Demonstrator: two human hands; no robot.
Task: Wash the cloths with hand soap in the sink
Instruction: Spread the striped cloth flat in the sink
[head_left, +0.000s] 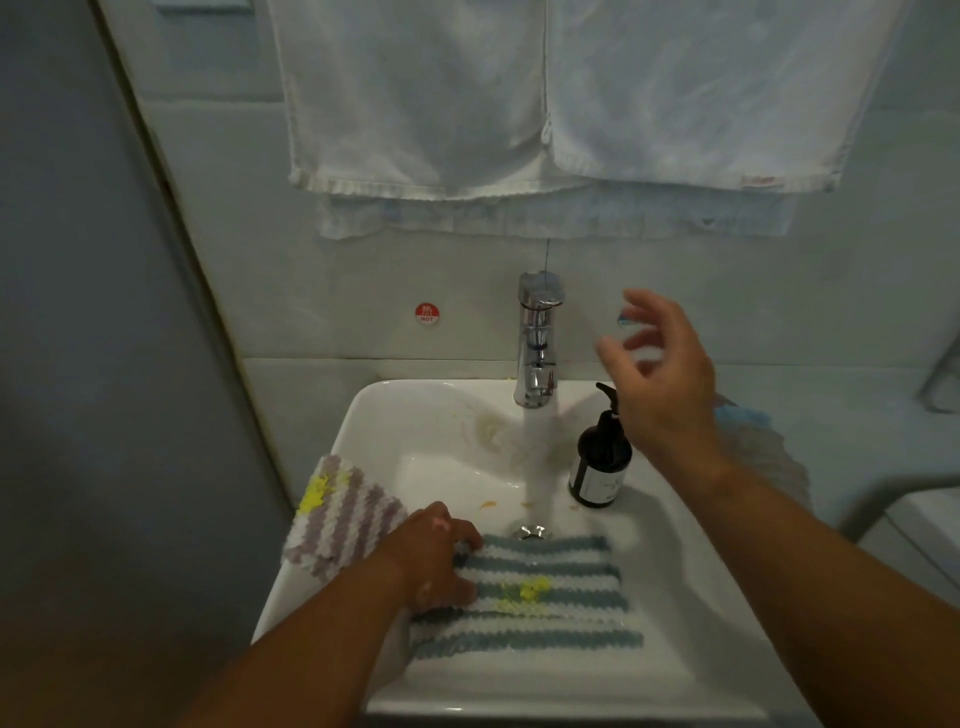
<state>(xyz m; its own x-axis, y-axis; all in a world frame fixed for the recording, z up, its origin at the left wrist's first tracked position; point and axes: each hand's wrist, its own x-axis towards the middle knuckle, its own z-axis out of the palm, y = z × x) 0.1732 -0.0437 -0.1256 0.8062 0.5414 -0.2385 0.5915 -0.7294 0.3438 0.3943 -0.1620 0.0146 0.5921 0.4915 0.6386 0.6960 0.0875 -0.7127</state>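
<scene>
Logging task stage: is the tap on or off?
On. A stream of water falls from the faucet into the sink, landing by the drain.

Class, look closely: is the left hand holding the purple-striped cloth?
No, the left hand holds the blue-striped cloth in the sink; the purple-striped cloth lies on its left rim.

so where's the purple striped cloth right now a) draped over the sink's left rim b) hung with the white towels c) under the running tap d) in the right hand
a: the purple striped cloth lies over the left rim of the sink, and the right hand holds nothing.
</scene>
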